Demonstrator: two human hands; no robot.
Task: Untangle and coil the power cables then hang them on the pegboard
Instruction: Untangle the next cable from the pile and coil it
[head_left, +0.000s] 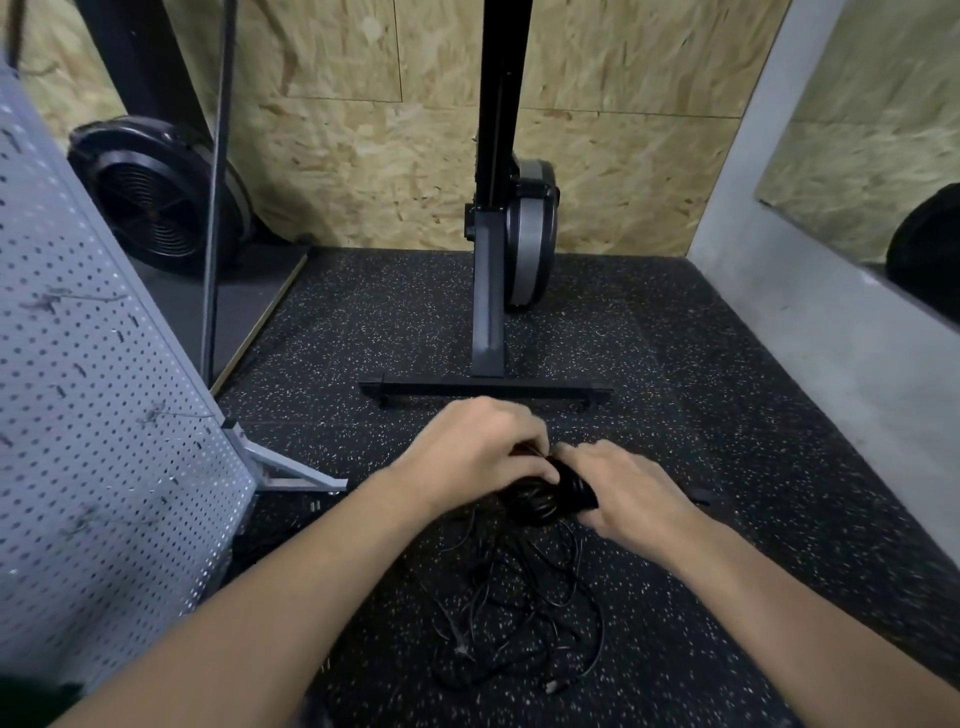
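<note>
At the far left stands the grey pegboard on its metal foot, well apart from where I am working. My left hand is in the middle of the view, fingers curled down and pinching the top of the black cable bundle. My right hand grips the same bundle from the right, thumb tucked beneath it. Near me, below both hands, the loose cable tangle lies spread on the speckled rubber floor, and strands seem to rise from it into the bundle. My worry: winding on against a hidden knot could tighten the snarl, or pull the coil apart if either pinch slackens, and black on black hides the crossings
</note>
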